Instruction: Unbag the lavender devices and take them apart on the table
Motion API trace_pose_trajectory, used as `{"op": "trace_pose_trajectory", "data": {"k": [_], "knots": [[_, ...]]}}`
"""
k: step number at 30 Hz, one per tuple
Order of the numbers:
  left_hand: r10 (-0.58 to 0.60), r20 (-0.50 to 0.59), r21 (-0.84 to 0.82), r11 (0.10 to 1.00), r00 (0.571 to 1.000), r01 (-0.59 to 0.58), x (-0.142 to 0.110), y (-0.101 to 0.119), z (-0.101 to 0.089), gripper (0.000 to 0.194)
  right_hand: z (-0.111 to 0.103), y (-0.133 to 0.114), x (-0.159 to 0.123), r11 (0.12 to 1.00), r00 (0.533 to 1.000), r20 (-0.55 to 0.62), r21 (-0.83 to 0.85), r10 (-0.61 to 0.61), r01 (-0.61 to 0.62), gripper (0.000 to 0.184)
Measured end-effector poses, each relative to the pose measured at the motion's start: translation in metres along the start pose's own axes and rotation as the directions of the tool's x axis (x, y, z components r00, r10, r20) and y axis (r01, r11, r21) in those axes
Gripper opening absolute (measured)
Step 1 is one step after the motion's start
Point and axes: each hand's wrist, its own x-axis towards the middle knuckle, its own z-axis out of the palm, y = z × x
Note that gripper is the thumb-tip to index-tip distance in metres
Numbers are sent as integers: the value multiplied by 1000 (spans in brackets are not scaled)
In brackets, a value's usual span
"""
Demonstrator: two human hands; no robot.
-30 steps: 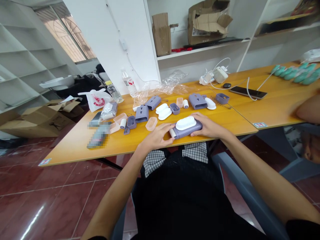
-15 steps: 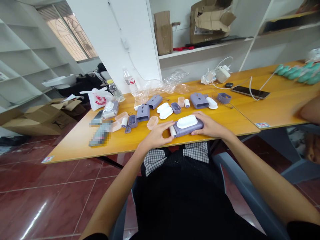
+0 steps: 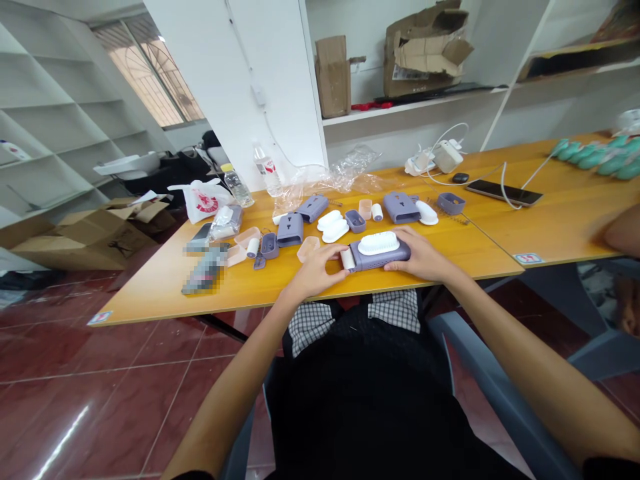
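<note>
A purple plastic case [image 3: 367, 262] lies at the table's front edge between my hands. On its top sits a white oval brush [image 3: 379, 244] with short bristles. A white roller [image 3: 348, 259] shows at the case's left end. My left hand [image 3: 317, 270] pinches that end between thumb and fingers, around the roller. My right hand [image 3: 419, 255] is wrapped round the case's right end. Beyond my hands lie more purple cases [image 3: 401, 208], white oval brushes [image 3: 335, 230], a small purple cup [image 3: 355, 221] and a translucent pink cup [image 3: 308, 249].
Plastic bottles [image 3: 267, 171], a white bag [image 3: 203, 200] and crumpled clear film [image 3: 353, 168] lie along the back. At left is a blurred-out object [image 3: 205, 269]. A phone-like slab [image 3: 504, 193], chargers [image 3: 449, 157] and green items [image 3: 595, 157] lie right, near another person's arm [image 3: 624, 225].
The view has shifted slightly. The white roller at the case's left end shows a little more between my left thumb and fingers. Both hands keep their hold.
</note>
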Motion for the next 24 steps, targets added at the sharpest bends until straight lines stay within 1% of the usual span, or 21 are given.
{"op": "trace_pose_trajectory", "data": {"k": [2,4,8,10,12,14,17,21,24], "knots": [[2,-24,77,997,1000,0,0,1,-1,49,1,1,0,1000,1000,-15,-22,16,-16,69],[25,-54,214,977,998,-13,1,4,-1,47,2,1,0,999,999,-22,-40,35,-36,70],[110,-67,480,875,992,-65,2,16,-2,41,3,0,0,998,999,-31,-53,45,-46,69],[111,-42,577,814,993,-67,5,22,-5,39,3,0,0,997,999,-33,-62,40,-42,67],[76,-4,650,758,997,-55,8,27,-11,39,3,-1,-1,996,999,-35,-72,40,-43,66],[24,43,690,722,999,-47,9,28,-20,38,3,-1,-1,996,998,-35,-75,44,-47,65],[-46,84,707,707,995,-27,6,21,-35,35,2,-3,-1,996,998,-24,-70,52,-54,65],[-96,32,742,669,995,41,-1,10,-46,37,1,-6,-1,995,998,-23,-78,60,-61,65],[-86,-15,741,668,996,69,-2,10,-43,36,3,-6,-1,993,998,-27,-102,63,-65,66]]}}
